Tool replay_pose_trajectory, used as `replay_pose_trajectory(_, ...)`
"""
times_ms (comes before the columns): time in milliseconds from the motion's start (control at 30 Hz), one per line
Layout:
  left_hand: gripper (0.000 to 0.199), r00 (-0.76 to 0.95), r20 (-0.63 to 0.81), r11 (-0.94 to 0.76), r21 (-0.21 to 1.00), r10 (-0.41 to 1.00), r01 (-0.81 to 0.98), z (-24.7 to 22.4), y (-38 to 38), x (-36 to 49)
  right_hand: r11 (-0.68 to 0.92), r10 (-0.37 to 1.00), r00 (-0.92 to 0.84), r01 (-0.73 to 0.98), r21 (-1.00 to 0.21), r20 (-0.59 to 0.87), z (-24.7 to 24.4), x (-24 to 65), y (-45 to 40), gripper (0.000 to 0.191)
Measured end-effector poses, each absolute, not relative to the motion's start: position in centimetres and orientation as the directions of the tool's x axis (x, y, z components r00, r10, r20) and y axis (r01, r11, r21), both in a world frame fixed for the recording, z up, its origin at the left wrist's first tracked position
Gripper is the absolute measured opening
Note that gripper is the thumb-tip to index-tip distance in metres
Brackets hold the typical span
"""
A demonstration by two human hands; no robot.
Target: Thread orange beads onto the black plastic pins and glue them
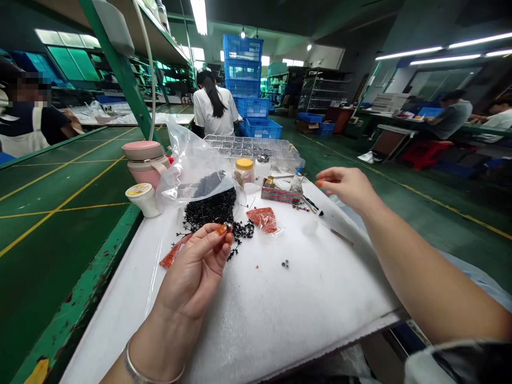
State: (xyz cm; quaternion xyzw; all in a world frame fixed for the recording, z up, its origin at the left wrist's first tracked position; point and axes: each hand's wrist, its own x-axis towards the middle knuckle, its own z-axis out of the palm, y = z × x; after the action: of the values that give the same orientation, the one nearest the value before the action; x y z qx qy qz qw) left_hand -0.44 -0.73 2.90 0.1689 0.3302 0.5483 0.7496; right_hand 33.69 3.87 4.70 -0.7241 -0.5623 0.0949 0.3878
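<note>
Between the thumb and forefinger of my left hand [200,261] is a small shiny metal piece [228,226], held above the white table [264,320]. My right hand [346,186] hovers over the table's right edge, its fingers together and pointing left; whether they pinch anything is hidden. Just beyond my left hand lies a pile of small black parts [208,210], spilling from a clear plastic bag [188,160]. A bag of orange pieces [264,220] is right of the pile, and another orange bag [172,253] is partly behind my left hand. Several small grey rings [285,264] sit mid-table.
Along the back stand a pink cup [144,162], a white tub [143,198], a yellow-lidded jar [244,169], a small patterned box [282,193] and a clear divided tray [256,149]. A metal rod [342,236] lies at right. A person [216,104] sits beyond.
</note>
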Motion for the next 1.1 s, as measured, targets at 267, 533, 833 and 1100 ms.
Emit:
replay_pose_trajectory(267,0.021,0.213,-0.264,0.336,0.637,0.941,-0.694,2.6,-0.4,-0.5,-0.116,0.89,0.365,0.76,-0.639,0.273,3.6,32.3,8.8,0.02)
replay_pose_trajectory(533,0.017,0.227,-0.249,0.335,0.624,0.941,-0.706,2.5,-0.6,-0.7,0.152,0.596,0.339,0.842,-0.517,0.728,6.8,28.0,3.2,0.025)
replay_pose_trajectory(833,0.016,0.191,-0.231,0.296,0.642,0.954,-0.707,2.6,-0.5,-0.7,0.263,0.958,-0.286,0.909,-0.324,-0.024,0.3,18.4,-2.8,0.017)
replay_pose_trajectory(1100,0.013,0.203,-0.171,0.265,0.64,0.964,-0.721,2.3,-0.3,-0.9,0.284,0.957,-0.289,0.937,-0.203,0.008,-0.5,16.9,-3.5,0.02)
